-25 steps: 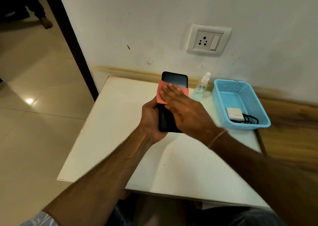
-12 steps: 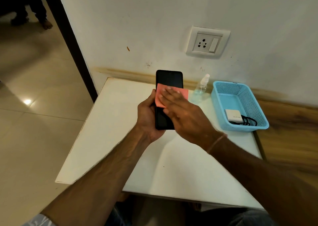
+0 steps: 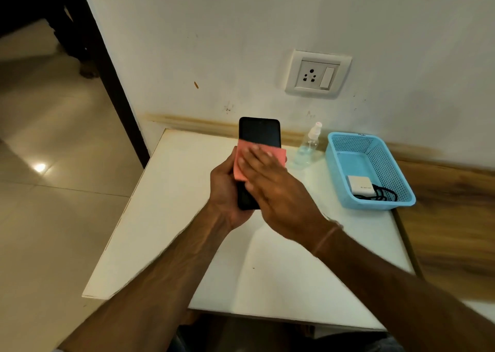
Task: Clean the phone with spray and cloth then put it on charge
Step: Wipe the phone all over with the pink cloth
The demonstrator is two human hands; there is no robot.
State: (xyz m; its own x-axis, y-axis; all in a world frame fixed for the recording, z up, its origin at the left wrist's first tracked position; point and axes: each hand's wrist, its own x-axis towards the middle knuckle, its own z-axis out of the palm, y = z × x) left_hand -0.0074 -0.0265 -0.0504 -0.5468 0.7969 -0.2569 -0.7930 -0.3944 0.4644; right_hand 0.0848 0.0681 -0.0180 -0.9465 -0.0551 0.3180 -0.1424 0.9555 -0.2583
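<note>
My left hand (image 3: 224, 188) grips a black phone (image 3: 259, 132) from the left side and holds it upright above the white table (image 3: 166, 217), screen towards me. My right hand (image 3: 278, 188) lies flat on a pink cloth (image 3: 239, 166) and presses it against the middle of the screen. The phone's lower half is hidden behind the cloth and both hands. A clear spray bottle (image 3: 308, 148) with a white nozzle stands on the table just right of the phone. A white charger (image 3: 359, 185) with a black cable lies in a blue basket (image 3: 348, 142).
A wall socket (image 3: 317, 74) with a switch sits on the white wall above the table. The blue basket stands at the table's back right corner, beside a wooden surface (image 3: 450, 217). A dark door frame (image 3: 112, 83) and tiled floor lie to the left.
The cloth and my right hand have slid down the screen from its upper part to the middle. The phone has shifted slightly left in view.
</note>
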